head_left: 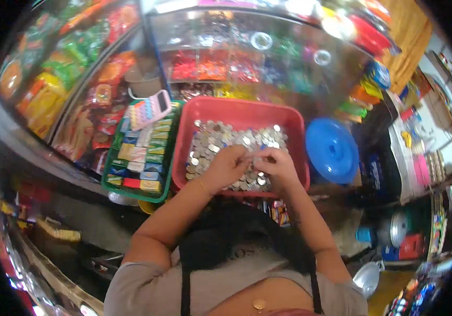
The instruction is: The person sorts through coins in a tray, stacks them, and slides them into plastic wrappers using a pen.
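A red plastic basin [242,108] holds a wide spread of silver-coloured coins [215,139]. Over the coins, near the middle of the basin, my left hand [229,167] and my right hand [278,166] come together with their fingertips close. Both hands have their fingers bent into a pinch. Something small and pale shows between the fingertips, too blurred to name. A few small blue bits lie among the coins.
Left of the basin stands a green basket [111,181] of small boxes, with a pink calculator [151,109] on top. A blue round lid [332,150] lies to the right. Behind is a glass display case [315,79] with colourful packets.
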A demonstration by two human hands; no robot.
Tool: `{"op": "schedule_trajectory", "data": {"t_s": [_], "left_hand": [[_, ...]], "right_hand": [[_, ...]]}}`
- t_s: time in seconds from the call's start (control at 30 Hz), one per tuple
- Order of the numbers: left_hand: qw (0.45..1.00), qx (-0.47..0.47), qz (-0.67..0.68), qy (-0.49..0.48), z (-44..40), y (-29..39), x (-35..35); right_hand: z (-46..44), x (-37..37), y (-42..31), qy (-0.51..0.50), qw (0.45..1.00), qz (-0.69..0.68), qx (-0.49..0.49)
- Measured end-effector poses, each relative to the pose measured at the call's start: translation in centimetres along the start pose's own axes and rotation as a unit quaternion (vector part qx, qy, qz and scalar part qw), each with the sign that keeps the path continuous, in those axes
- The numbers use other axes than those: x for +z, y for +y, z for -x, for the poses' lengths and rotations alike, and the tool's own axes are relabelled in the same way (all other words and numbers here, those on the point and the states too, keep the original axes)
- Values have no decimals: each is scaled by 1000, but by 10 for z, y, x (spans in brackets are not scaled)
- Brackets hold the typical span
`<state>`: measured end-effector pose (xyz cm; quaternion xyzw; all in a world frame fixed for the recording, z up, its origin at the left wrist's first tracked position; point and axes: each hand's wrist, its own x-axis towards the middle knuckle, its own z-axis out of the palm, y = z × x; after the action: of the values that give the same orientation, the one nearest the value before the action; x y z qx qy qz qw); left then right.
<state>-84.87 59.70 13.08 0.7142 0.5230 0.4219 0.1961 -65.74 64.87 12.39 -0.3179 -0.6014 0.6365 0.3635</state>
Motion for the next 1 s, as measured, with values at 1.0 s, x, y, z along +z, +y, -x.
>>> {"op": "schedule_trajectory", "data": {"t_s": [1.0], "left_hand": [[1000,-3,-21,7,7,-19,10]], "right_hand": [[-12,-7,15,-64,997,-24,-30]]}}
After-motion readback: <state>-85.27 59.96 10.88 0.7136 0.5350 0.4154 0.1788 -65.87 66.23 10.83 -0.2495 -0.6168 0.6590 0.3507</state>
